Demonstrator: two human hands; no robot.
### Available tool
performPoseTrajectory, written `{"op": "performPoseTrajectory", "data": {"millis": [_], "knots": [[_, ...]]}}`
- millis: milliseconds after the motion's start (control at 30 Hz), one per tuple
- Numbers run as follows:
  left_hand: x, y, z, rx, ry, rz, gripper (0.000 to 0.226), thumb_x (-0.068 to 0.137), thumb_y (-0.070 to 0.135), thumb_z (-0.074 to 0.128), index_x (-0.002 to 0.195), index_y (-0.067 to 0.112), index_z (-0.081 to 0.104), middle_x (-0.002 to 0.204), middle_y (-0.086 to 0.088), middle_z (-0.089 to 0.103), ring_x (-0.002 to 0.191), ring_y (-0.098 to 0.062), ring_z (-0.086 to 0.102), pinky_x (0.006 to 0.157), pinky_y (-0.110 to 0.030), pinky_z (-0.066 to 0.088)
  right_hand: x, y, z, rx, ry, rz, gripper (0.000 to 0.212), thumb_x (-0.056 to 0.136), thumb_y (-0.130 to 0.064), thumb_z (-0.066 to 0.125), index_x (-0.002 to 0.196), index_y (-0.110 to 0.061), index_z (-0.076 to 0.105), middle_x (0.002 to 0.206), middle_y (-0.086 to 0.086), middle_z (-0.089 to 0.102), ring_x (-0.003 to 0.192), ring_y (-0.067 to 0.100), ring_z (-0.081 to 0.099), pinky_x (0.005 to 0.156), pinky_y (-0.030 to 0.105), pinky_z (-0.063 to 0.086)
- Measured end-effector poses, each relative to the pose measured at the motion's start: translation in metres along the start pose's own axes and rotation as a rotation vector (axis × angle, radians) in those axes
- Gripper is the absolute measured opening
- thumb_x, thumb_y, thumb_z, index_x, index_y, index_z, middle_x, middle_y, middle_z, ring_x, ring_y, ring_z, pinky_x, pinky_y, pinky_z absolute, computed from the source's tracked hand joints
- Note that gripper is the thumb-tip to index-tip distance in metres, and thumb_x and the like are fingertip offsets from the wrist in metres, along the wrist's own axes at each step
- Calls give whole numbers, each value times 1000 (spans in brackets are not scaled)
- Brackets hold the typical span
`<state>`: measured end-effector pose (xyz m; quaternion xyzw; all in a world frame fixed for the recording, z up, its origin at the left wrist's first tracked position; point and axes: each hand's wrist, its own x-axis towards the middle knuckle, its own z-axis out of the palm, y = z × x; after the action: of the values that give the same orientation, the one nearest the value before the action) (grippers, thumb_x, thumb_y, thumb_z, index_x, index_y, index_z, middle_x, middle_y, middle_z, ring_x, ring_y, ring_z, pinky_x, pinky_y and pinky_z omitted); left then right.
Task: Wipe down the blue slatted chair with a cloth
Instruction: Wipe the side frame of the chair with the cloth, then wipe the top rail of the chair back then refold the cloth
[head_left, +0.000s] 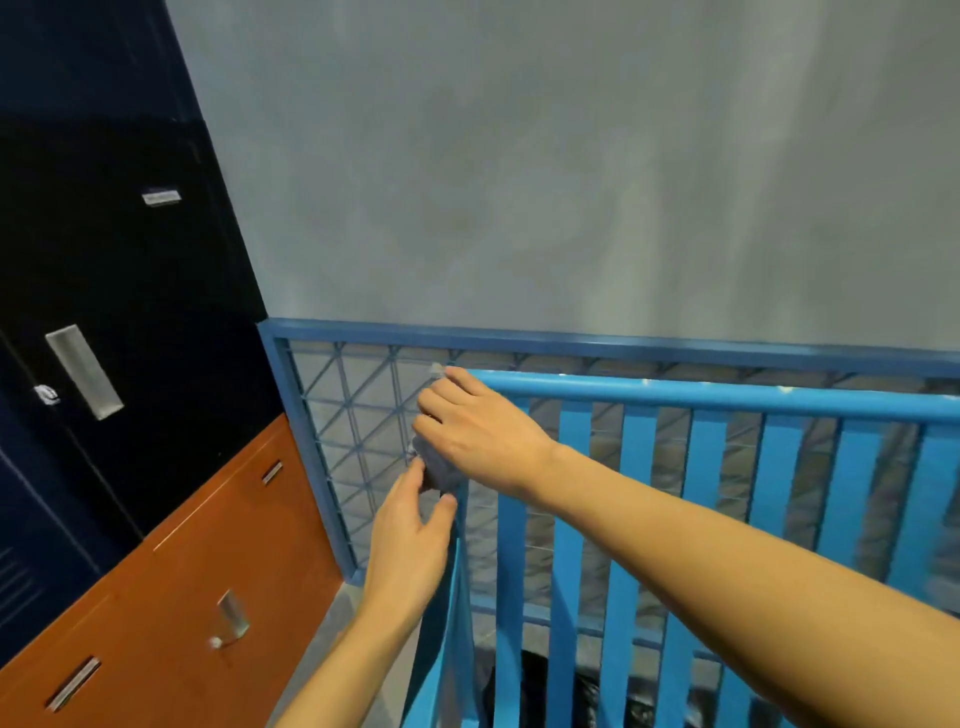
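Observation:
The blue slatted chair (675, 391) fills the lower right, its back facing me, with a round top rail and several upright slats. A small grey cloth (440, 475) is bunched at the back's top left corner. My right hand (470, 423) reaches in from the right and curls over that corner, holding the cloth against the frame from above. From below, my left hand (410, 540) pinches the cloth's lower part between thumb and fingers, beside the chair's left post. Most of the cloth is hidden under my right palm.
A darker blue wire-mesh panel (358, 415) stands just behind the chair against a grey wall (571, 182). An orange drawer cabinet (197, 561) lies at lower left, and dark blue lockers (104, 291) rise above it. Something dark (535, 680) sits below the slats.

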<state>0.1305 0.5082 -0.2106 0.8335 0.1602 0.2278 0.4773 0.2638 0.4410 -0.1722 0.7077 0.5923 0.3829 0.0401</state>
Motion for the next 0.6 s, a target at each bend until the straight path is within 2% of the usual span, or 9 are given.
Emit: {"op": "performPoseTrajectory", "data": {"millis": [67, 133, 200, 267, 300, 367, 467, 500, 600], "knots": [[13, 6, 1, 5, 4, 28, 50, 96, 13, 50, 143, 28, 41, 129, 20, 45, 119, -1, 44, 90, -22, 34, 4, 4, -6, -12, 5, 56, 26, 87, -14, 36, 86, -10, 62, 89, 11, 58, 92, 33, 55, 103, 46, 36], [25, 14, 2, -16, 17, 58, 49, 96, 12, 47, 140, 31, 42, 128, 19, 49, 109, 6, 47, 83, -20, 37, 9, 6, -10, -26, 7, 136, 27, 85, -15, 36, 85, -10, 63, 91, 11, 59, 93, 33, 55, 101, 46, 37], [34, 25, 3, -50, 26, 78, 47, 98, 15, 45, 138, 38, 41, 118, 23, 50, 88, 21, 48, 73, -11, 36, 14, 7, -11, -28, 12, 255, 17, 84, -15, 45, 85, -12, 62, 93, 11, 57, 88, 32, 55, 92, 44, 39], [42, 31, 1, -43, 34, 88, 42, 100, 18, 42, 134, 42, 39, 109, 26, 49, 81, 24, 47, 71, -9, 35, 20, 9, -18, 44, -29, 387, 8, 84, -13, 55, 88, -11, 60, 95, 11, 56, 84, 31, 55, 77, 41, 40], [47, 33, -1, -48, 43, 88, 35, 101, 18, 41, 128, 41, 44, 112, 23, 53, 87, 20, 50, 74, -10, 36, 22, 11, -22, 75, -78, 431, 10, 85, -13, 55, 93, -10, 60, 99, 11, 55, 86, 30, 55, 75, 40, 39], [54, 36, -4, -66, 70, 88, 30, 101, 18, 41, 125, 26, 57, 112, 10, 64, 100, 1, 58, 75, -13, 39, 28, 14, -31, 135, -181, 513, 18, 91, -18, 51, 105, -8, 56, 109, 11, 53, 96, 29, 53, 77, 38, 39], [51, 31, -9, -37, 109, 91, 26, 100, 12, 41, 105, 24, 63, 84, 9, 66, 76, -2, 57, 56, -8, 38, 45, 14, -42, 494, -239, 776, 26, 95, -28, 46, 105, -5, 55, 112, 17, 56, 102, 37, 55, 75, 40, 38], [49, 31, -10, -16, 114, 105, 25, 99, 11, 42, 101, 25, 63, 81, 11, 64, 73, -3, 56, 56, -9, 38, 49, 16, -40, 548, -248, 825, 28, 95, -29, 45, 104, -5, 56, 112, 19, 59, 103, 40, 56, 75, 40, 38], [47, 25, -10, 34, 87, 150, 23, 99, 14, 46, 104, 26, 65, 96, 12, 68, 90, -2, 60, 71, -12, 40, 45, 17, -32, 353, -250, 754, 28, 99, -30, 41, 109, -6, 53, 111, 15, 63, 101, 35, 61, 71, 39, 39]]}}
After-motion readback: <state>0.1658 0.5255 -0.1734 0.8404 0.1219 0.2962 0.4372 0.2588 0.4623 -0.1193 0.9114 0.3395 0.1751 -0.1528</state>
